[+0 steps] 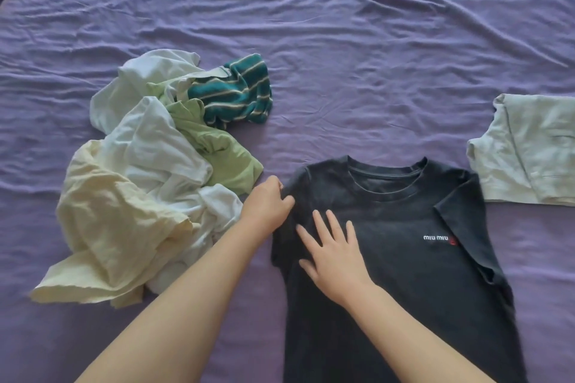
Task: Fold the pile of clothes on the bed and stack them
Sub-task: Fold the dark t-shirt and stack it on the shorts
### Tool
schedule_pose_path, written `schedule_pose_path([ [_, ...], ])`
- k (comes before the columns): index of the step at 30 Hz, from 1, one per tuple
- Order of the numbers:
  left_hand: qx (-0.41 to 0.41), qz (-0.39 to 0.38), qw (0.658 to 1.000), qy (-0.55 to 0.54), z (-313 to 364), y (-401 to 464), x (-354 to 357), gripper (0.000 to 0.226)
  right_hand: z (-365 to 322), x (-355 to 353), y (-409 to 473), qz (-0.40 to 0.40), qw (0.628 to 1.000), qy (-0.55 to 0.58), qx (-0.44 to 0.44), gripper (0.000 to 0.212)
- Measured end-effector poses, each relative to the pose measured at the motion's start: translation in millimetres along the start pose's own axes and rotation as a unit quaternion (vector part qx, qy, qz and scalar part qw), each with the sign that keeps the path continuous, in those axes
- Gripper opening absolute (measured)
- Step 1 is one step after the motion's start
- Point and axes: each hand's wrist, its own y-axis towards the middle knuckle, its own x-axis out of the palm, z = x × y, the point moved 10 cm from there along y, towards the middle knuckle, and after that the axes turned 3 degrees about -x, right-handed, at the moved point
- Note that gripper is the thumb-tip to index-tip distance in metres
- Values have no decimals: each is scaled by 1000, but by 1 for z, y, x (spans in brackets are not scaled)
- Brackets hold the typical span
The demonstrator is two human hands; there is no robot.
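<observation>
I'm mid-fold on the black T-shirt (404, 258), flat on the bed (342, 40) beside the pile (155, 171); left hand (267, 205) pinches its sleeve, right hand (333, 255) spread flat — next, sleeve inward.

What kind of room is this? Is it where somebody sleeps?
Probably a bedroom. A wrinkled purple bedsheet covers the whole surface, like a bed. On it lie a pile of clothes and a black T-shirt laid flat under two hands, with a folded grey garment beside it.
</observation>
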Motion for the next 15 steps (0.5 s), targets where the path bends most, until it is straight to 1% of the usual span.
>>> schedule_pose_path([
  [3,-11,-11,997,-73,1,-2,0,22,5,-2,1,0,1000,0,3,67],
  [4,-25,-16,992,-126,0,-3,0,26,8,-4,0,7,1000,6,3,66],
  [5,-51,-39,977,-205,1,-5,6,30,13,-7,-2,18,1000,15,5,65],
  [7,-104,-119,914,-374,9,-10,29,36,28,-14,-7,43,998,28,21,63],
  [8,-104,-138,896,-409,17,-13,37,36,36,-17,-11,53,998,31,33,62],
  [9,-73,-131,907,-392,24,-14,40,36,45,-20,-15,60,997,32,44,63],
  [10,-12,-107,942,-319,32,-13,39,36,53,-21,-20,67,996,28,52,63],
  [11,57,-75,974,-205,40,-15,41,38,60,-21,-25,66,996,21,59,64],
  [12,128,-48,988,-75,49,-21,45,40,66,-21,-30,68,996,11,61,64],
  [13,185,-38,981,40,56,-28,56,44,72,-19,-35,68,996,-1,62,65],
  [14,214,-39,966,139,57,-34,69,52,77,-15,-40,67,996,-15,62,66],
  [15,214,-44,953,212,53,-38,80,61,84,-10,-45,59,996,-27,63,66],
])
